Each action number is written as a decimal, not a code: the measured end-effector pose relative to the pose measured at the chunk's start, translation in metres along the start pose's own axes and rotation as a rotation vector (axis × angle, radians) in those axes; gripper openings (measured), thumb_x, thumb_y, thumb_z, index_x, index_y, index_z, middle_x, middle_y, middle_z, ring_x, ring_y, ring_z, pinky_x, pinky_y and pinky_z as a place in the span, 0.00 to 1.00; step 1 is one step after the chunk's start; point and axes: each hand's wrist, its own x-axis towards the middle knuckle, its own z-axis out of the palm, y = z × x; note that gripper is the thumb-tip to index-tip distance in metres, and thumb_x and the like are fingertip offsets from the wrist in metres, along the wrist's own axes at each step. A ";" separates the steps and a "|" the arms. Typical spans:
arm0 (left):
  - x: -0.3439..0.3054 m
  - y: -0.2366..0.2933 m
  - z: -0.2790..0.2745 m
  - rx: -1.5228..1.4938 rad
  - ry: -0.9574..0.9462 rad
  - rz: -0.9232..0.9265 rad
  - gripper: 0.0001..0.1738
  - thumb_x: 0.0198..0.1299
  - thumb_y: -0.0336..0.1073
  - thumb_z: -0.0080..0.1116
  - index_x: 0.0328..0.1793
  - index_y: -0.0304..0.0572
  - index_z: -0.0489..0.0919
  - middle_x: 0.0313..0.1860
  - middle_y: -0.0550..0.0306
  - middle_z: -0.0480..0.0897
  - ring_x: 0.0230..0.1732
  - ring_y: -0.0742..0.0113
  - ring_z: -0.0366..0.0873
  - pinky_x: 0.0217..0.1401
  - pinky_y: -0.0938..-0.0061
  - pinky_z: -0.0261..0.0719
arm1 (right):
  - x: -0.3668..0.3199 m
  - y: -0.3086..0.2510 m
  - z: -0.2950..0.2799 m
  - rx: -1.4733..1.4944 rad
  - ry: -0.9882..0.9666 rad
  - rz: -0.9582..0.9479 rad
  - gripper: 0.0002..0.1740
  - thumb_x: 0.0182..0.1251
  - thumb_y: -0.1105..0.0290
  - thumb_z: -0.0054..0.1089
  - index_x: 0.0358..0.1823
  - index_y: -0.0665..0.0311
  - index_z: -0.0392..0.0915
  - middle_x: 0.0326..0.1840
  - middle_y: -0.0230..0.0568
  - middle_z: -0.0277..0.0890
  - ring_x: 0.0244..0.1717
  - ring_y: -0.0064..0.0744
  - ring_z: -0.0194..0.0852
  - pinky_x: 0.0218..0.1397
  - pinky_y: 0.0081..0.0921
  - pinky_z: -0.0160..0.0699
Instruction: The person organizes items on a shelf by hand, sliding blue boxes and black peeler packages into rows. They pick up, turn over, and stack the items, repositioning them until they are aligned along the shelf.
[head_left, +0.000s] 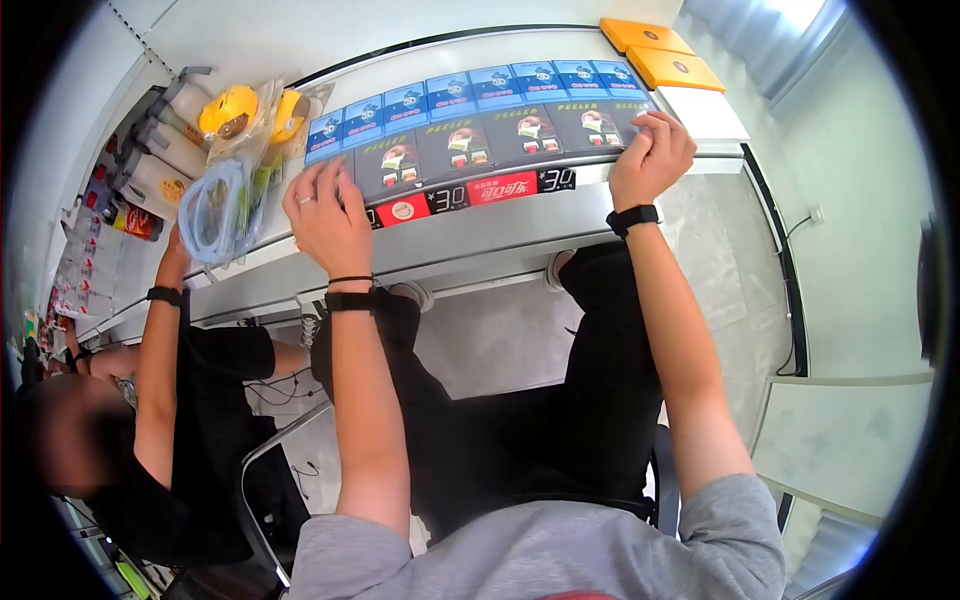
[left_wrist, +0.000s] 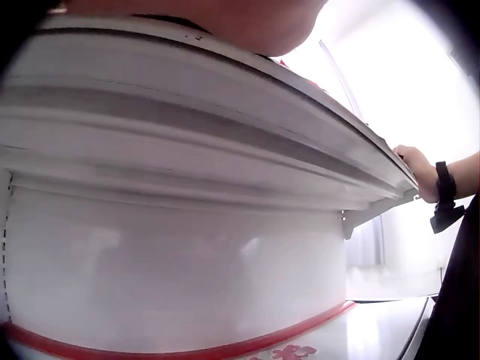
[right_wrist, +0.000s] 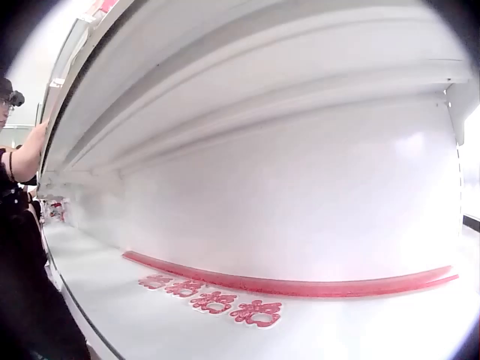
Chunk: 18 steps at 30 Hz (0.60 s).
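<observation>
In the head view, a front row of black boxes printed "PEELER" (head_left: pixel 455 165) stands along the shelf edge. A row of blue boxes (head_left: pixel 450 95) lies right behind it. At the row's left end is my left hand (head_left: pixel 332 225), its fingers bent loosely over the end box. My right hand (head_left: pixel 650 165) is at the opposite end, fingertips on the last black box and thumb near the front edge. The left wrist view shows part of the left hand above the shelf (left_wrist: pixel 187 112); the right wrist view shows only the shelf's underside (right_wrist: pixel 262 67).
Price strips (head_left: pixel 500 190) line the shelf front. Yellow boxes (head_left: pixel 675 68) sit at the right end, bagged blue tubing (head_left: pixel 212 215) and yellow-capped items at the left. Another person (head_left: pixel 200 400) sits on the left, one hand by the tubing. Red cut-outs (right_wrist: pixel 255 313) lie on the lower shelf.
</observation>
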 end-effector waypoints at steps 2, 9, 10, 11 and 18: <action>0.001 0.002 -0.001 -0.015 -0.035 -0.013 0.13 0.68 0.39 0.51 0.50 0.48 0.85 0.52 0.58 0.82 0.57 0.53 0.72 0.62 0.61 0.71 | 0.000 0.001 -0.002 -0.029 -0.016 -0.004 0.10 0.57 0.74 0.49 0.31 0.53 0.80 0.44 0.29 0.77 0.55 0.39 0.65 0.59 0.38 0.58; 0.006 0.001 -0.005 0.018 -0.103 0.026 0.14 0.71 0.40 0.48 0.53 0.48 0.83 0.51 0.56 0.81 0.56 0.52 0.71 0.61 0.60 0.70 | 0.006 -0.002 -0.006 -0.076 -0.166 0.051 0.09 0.58 0.70 0.48 0.32 0.53 0.80 0.45 0.29 0.76 0.58 0.38 0.63 0.64 0.44 0.51; 0.005 -0.001 -0.006 0.019 -0.113 0.045 0.14 0.71 0.41 0.48 0.53 0.48 0.82 0.51 0.55 0.81 0.56 0.51 0.71 0.61 0.59 0.69 | 0.006 -0.002 -0.008 -0.097 -0.186 0.046 0.09 0.58 0.70 0.48 0.32 0.53 0.80 0.45 0.30 0.76 0.58 0.39 0.62 0.64 0.44 0.50; 0.004 -0.002 -0.006 0.027 -0.111 0.040 0.14 0.71 0.41 0.48 0.53 0.48 0.82 0.51 0.55 0.81 0.56 0.51 0.71 0.61 0.59 0.69 | 0.005 -0.003 -0.007 -0.114 -0.205 0.041 0.09 0.58 0.70 0.48 0.33 0.53 0.80 0.45 0.30 0.76 0.58 0.39 0.62 0.64 0.44 0.50; 0.003 -0.004 -0.004 0.025 -0.145 0.012 0.14 0.67 0.42 0.53 0.53 0.48 0.82 0.53 0.54 0.80 0.57 0.49 0.70 0.61 0.56 0.70 | 0.004 -0.009 -0.007 -0.095 -0.146 0.037 0.07 0.59 0.69 0.49 0.31 0.52 0.78 0.43 0.31 0.74 0.57 0.39 0.63 0.64 0.44 0.51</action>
